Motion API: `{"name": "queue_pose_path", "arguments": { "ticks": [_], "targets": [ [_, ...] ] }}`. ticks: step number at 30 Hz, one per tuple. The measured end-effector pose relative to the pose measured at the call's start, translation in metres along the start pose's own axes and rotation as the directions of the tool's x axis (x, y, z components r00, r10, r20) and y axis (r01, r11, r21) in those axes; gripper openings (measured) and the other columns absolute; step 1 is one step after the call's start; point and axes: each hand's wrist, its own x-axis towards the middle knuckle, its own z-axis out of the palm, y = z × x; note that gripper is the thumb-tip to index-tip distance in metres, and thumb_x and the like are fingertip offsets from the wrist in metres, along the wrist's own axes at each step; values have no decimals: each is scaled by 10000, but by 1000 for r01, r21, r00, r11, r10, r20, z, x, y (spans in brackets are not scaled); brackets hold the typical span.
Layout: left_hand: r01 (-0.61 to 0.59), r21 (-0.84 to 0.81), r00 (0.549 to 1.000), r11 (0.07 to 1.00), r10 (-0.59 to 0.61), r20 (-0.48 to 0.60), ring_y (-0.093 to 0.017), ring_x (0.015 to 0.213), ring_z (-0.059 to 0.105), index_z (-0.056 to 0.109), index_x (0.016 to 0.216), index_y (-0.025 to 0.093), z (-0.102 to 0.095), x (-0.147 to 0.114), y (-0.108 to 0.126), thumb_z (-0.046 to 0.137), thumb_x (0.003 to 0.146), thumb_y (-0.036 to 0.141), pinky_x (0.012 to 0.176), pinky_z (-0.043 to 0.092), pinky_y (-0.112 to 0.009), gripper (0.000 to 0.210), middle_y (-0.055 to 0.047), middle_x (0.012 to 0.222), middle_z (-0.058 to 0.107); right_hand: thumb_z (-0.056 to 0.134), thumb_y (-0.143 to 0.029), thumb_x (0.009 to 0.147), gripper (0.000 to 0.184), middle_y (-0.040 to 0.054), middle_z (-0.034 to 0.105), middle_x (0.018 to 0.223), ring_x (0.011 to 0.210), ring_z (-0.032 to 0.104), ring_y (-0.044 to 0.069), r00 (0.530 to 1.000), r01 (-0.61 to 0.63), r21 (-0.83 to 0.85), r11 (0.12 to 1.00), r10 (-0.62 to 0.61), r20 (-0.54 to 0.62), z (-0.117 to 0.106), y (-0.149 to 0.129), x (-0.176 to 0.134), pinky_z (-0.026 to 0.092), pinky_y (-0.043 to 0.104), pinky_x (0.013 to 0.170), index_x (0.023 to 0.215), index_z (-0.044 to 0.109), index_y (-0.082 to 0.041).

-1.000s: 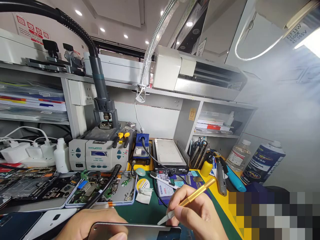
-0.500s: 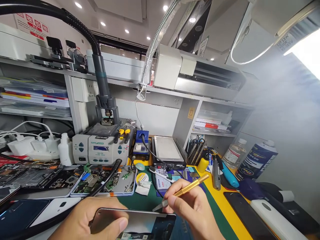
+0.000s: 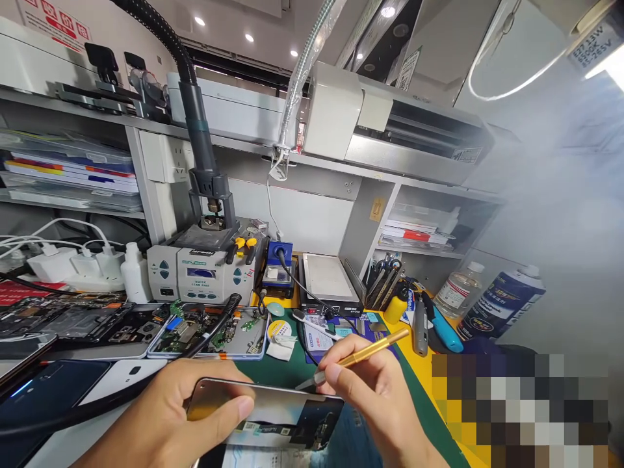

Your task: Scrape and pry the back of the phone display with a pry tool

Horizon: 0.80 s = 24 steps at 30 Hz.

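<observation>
Flat panel (image 3: 280, 413) was tilted near, left hand (image 3: 170, 406) clamped its left end, right hand (image 3: 375, 393) pinched a gold-handled tool (image 3: 373, 350), tip by the panel's far edge.

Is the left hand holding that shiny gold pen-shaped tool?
No, the right hand holds the shiny gold pen-shaped tool, while the left hand grips a flat silver-and-black rectangular panel.

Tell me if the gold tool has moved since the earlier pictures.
Yes: judged against the white paper on the green mat, the gold tool has shifted slightly left and nearer in the picture. The view shifted too.
</observation>
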Motion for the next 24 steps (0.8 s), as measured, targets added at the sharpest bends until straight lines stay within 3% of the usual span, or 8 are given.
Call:
{"name": "queue_pose_path", "arguments": {
  "ticks": [5, 12, 17, 20, 24],
  "targets": [
    [-84, 2, 996, 996, 84, 40, -213, 724, 652, 836, 780, 285, -1, 6, -18, 822, 1030, 801, 744, 603, -297, 573, -11, 769, 753, 1114, -753, 901, 562, 76, 835, 888, 838, 736, 229, 999, 28, -51, 998, -27, 22, -2, 0, 0, 601, 338, 813, 915, 956, -215],
    [-5, -40, 1000, 999, 5, -4, -216, 773, 639, 807, 733, 288, 3, -3, 24, 826, 988, 708, 840, 572, -320, 491, -2, 788, 764, 1104, -741, 930, 539, 87, 857, 922, 861, 754, 237, 999, 41, -72, 997, -39, 26, -2, 1, -1, 611, 337, 828, 935, 970, -218],
    [-35, -52, 994, 998, 40, 104, -233, 815, 691, 833, 779, 269, -1, -1, 26, 842, 1008, 702, 680, 529, -285, 490, -28, 822, 773, 1117, -739, 916, 537, 89, 862, 906, 854, 766, 245, 998, 57, -85, 995, -55, 15, -1, 2, 0, 619, 345, 822, 926, 976, -220],
    [0, -111, 997, 994, 9, 79, -248, 892, 724, 834, 809, 267, 2, -2, 29, 852, 990, 699, 699, 584, -270, 469, -34, 869, 763, 1115, -737, 921, 532, 85, 855, 880, 836, 757, 239, 997, 72, -98, 993, -71, 13, 1, 2, 0, 612, 344, 810, 928, 984, -222],
    [46, -166, 995, 985, -30, 95, -224, 840, 677, 825, 824, 257, 5, -6, 37, 864, 972, 694, 750, 614, -286, 463, -17, 846, 700, 1108, -767, 918, 556, 92, 864, 891, 831, 757, 245, 997, 78, -119, 990, -77, 9, 1, 2, -1, 613, 353, 802, 924, 990, -224]
  ]
}}
